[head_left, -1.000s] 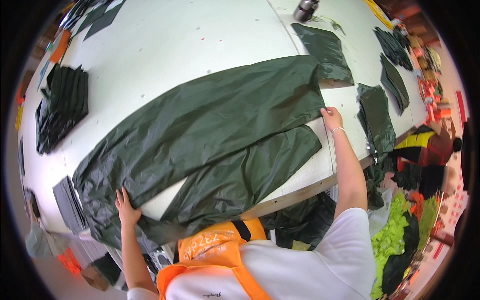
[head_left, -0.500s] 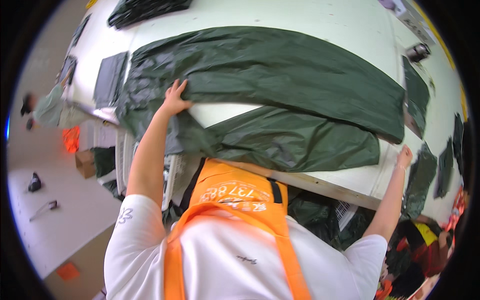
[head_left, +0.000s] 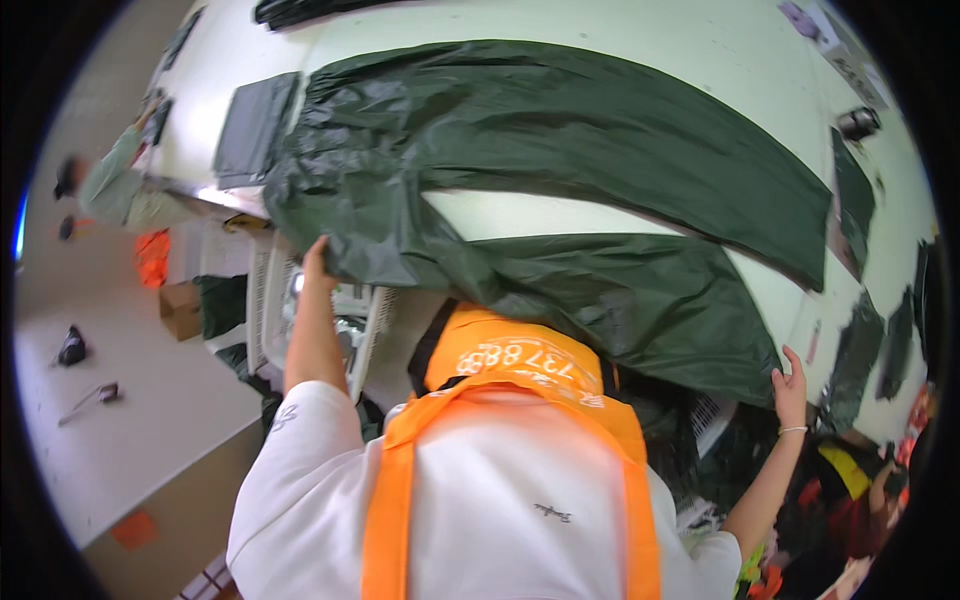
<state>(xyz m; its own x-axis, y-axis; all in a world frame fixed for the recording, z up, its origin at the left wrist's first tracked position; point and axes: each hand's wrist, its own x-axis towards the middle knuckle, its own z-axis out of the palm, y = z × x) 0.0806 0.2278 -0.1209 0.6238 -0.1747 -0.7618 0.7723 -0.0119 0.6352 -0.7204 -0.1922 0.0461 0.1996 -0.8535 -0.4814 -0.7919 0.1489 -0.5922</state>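
Trousers: a pair of dark green waterproof trousers (head_left: 560, 160) lies spread flat over the white table (head_left: 700, 40), both legs running toward the right end of the table, the waist bunched at the near left corner.
Upper leg: lies smooth and long across the middle of the table, its hem near the right end.
Lower leg: lies along the near edge of the table, its hem hanging over that edge on the right.
Left hand (head_left: 316, 258): at the near left corner of the table, fingers curled around the gathered waist cloth, which is lifted off the table there.
Right hand (head_left: 790, 385): below the near edge of the table at the right, fingers spread and mostly straight, palm against the hem of the lower leg; whether any cloth is pinched I cannot tell.
Done so far: by my judgement the trousers are laid out and largely flattened on the table.
Left to do: the waist end looks crumpled and raised, and the lower leg has wrinkles and overhangs the table, so smoothing or folding seems not yet finished.
Nearby: a flat grey piece (head_left: 255, 125) lies on the table just left of the waist; more dark cloth pieces (head_left: 855, 200) lie at the right end of the table.
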